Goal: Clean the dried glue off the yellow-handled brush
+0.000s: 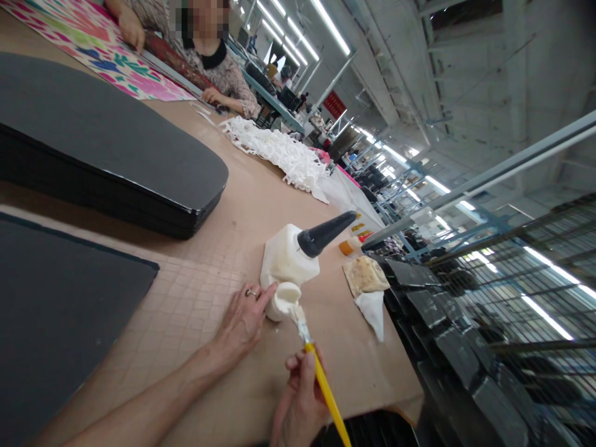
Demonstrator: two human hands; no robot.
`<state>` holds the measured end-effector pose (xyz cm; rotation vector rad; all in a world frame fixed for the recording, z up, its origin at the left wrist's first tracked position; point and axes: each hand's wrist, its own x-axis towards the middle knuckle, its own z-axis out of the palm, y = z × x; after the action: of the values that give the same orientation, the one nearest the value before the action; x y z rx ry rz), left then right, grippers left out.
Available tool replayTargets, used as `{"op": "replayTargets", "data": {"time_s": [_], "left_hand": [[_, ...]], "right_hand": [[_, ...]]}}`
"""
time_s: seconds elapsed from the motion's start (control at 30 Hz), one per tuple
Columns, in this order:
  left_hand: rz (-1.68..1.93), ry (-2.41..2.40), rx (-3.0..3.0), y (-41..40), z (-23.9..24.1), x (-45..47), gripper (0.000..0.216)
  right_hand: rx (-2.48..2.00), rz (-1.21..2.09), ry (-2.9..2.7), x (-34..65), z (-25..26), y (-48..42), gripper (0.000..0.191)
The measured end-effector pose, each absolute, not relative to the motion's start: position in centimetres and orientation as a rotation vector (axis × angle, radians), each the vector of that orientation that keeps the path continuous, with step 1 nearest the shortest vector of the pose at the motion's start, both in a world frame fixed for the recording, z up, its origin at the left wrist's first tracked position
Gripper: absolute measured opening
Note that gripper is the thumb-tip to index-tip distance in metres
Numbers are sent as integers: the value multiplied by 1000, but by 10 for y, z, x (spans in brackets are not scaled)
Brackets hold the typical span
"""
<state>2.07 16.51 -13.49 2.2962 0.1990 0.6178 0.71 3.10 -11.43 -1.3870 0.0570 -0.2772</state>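
Observation:
My right hand (300,400) is closed around a yellow-handled brush (326,388). The brush's white, glue-caked tip dips into a small white pot (285,300) on the brown paper-covered table (223,217). My left hand (242,320) rests on the table with its fingers pressed against the left side of the pot; a ring shows on one finger. Just behind the pot stands a white glue bottle (288,257) with a long black cone nozzle (326,233) pointing right.
A stack of black boards (102,149) lies at left and another black sheet (56,298) nearer me. A soiled cloth (367,282), an orange-capped bottle (351,245) and white shredded material (279,155) lie beyond. A co-worker (209,62) leans over floral fabric (93,43). Black trays (447,323) sit right.

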Motion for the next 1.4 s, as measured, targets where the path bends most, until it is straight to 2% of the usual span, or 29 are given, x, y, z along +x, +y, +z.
{"op": "replayTargets", "data": {"time_s": [0.17, 0.27, 0.4, 0.67, 0.77, 0.97, 1.17, 1.4], "left_hand": [[622, 200, 2296, 165, -137, 22, 54], [623, 208, 2289, 165, -137, 21, 55], [622, 210, 2281, 165, -134, 20, 56], [598, 211, 2296, 165, -134, 20, 55], [613, 229, 2280, 164, -134, 20, 59], [754, 262, 2066, 165, -143, 25, 70], [960, 223, 1900, 166, -140, 25, 46], [951, 199, 1903, 166, -128, 19, 31]], "right_hand": [[-1531, -244, 130, 7, -120, 36, 32], [-1417, -316, 174, 5, -121, 24, 28], [-1194, -233, 220, 16, -115, 16, 31], [-1300, -297, 364, 25, -115, 44, 28], [-1173, -277, 401, 20, -117, 36, 26], [-801, -30, 402, 15, -112, 19, 28], [-803, -45, 314, 7, -106, 21, 33], [-893, -33, 197, 11, -110, 25, 35]]}}
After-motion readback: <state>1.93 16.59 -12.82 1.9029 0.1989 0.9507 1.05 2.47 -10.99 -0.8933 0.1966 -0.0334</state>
